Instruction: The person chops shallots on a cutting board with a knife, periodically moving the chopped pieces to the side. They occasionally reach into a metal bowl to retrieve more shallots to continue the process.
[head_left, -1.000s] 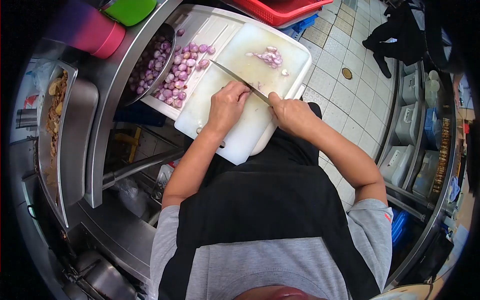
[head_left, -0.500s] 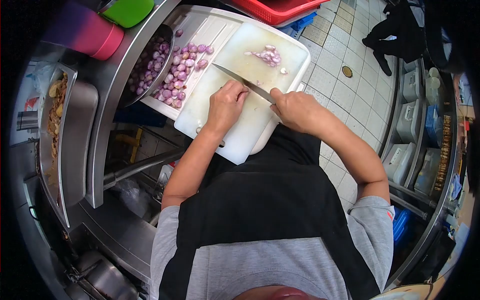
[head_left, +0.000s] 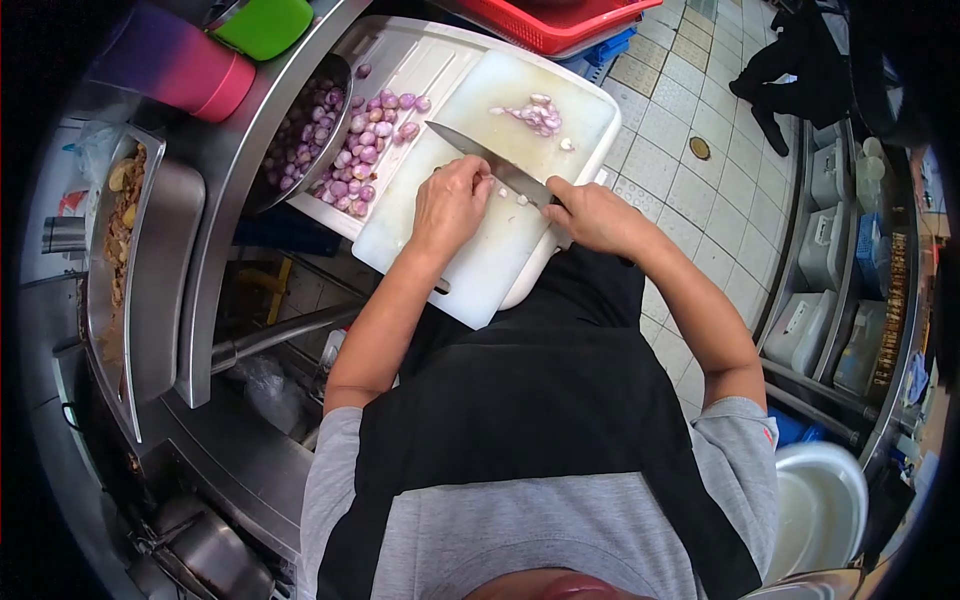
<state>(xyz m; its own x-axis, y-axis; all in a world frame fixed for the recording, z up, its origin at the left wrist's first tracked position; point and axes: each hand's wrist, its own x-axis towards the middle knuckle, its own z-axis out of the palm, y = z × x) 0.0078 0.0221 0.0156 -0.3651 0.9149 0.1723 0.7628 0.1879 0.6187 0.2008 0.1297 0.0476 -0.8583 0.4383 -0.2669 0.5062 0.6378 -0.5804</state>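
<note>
My right hand [head_left: 592,213] is closed around the handle of a kitchen knife [head_left: 490,165]. Its blade lies across the white cutting board [head_left: 420,215], tip towards the upper left. Close against the blade, my left hand [head_left: 455,205] has its fingertips pinched on a shallot that they mostly hide. Small pale pieces [head_left: 512,198] lie on the board just right of those fingers. Farther up the board is a pile of cut shallots [head_left: 538,116], with one pale piece [head_left: 567,144] apart from it. Whole purple shallots [head_left: 360,150] are heaped left of the board.
A metal bowl [head_left: 340,135] full of shallots tips towards the white tray [head_left: 400,45] under the board. A steel counter edge [head_left: 235,150] runs along the left. Above stands a red basket [head_left: 560,28]. A white tub [head_left: 820,500] is at lower right; a person's dark-clad legs [head_left: 790,85] show at upper right.
The knife and my right hand have shifted slightly, and pale pieces now lie beside the blade near my left fingertips. A white tub has come into view at lower right.
</note>
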